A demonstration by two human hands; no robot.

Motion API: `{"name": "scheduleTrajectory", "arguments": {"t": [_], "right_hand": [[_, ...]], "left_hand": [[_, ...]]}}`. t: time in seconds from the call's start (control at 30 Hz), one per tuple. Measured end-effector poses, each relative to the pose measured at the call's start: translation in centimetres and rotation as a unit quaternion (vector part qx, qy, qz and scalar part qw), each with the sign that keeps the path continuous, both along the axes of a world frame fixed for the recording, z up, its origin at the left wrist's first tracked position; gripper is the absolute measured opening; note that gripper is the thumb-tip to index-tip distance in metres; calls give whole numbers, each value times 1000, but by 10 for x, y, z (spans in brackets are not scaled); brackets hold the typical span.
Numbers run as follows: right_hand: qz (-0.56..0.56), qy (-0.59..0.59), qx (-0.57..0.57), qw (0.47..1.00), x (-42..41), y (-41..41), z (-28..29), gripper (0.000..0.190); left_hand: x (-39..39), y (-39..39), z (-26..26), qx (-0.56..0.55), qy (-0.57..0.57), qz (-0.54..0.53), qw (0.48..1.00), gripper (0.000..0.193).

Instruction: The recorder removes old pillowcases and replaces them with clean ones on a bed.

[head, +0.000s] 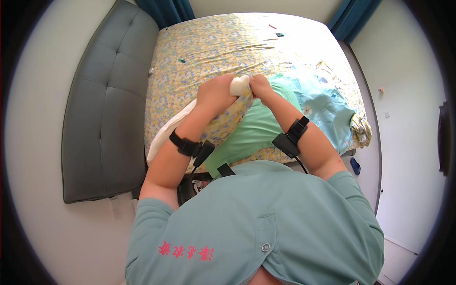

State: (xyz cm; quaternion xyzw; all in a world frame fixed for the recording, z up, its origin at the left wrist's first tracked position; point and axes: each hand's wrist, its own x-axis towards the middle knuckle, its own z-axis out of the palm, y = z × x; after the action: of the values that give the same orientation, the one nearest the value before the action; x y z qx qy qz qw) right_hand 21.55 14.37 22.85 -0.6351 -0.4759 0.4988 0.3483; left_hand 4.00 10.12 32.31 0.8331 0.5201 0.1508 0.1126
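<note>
My left hand point(216, 93) grips a floral fabric cover point(231, 117) near a bunched white end point(240, 85), above the bed. Close by on the right, my right hand point(260, 86) is closed on the same floral fabric, at the other side of the white bunch. A white padded strip, perhaps a pillow or quilt edge point(167, 133), runs down beneath my left forearm. Under my hands lies a plain mint-green cloth point(256, 124), and a light blue printed cloth point(322, 110) spreads to its right. My fingertips are mostly hidden in the fabric.
A floral sheet point(199, 42) covers the bed, with small objects such as a teal item point(182, 61) and a red item point(272, 26). The grey padded headboard point(107, 107) stands left. A blue slipper point(355, 166) is on the floor at right. Bunched floral fabric point(360, 130) hangs at the bed's right edge.
</note>
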Motion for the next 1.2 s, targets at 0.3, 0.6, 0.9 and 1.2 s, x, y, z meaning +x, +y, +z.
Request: {"name": "scheduleTrajectory", "arguments": {"t": [0.3,0.6,0.9,1.2], "right_hand": [[128,-226,48,964,-6,-30,-43,29],[23,98,-162,982,151,-30,-102,61],[-49,319,-71,944,201,-9,-109,106],[-5,483,-3,875,234,5,-76,50]], "left_hand": [[-39,-34,35,103,-99,75,987,27],[-59,-88,143,190,-359,203,891,26],[-51,-103,181,172,-496,147,838,24],[-15,-78,163,101,-570,150,801,20]]}}
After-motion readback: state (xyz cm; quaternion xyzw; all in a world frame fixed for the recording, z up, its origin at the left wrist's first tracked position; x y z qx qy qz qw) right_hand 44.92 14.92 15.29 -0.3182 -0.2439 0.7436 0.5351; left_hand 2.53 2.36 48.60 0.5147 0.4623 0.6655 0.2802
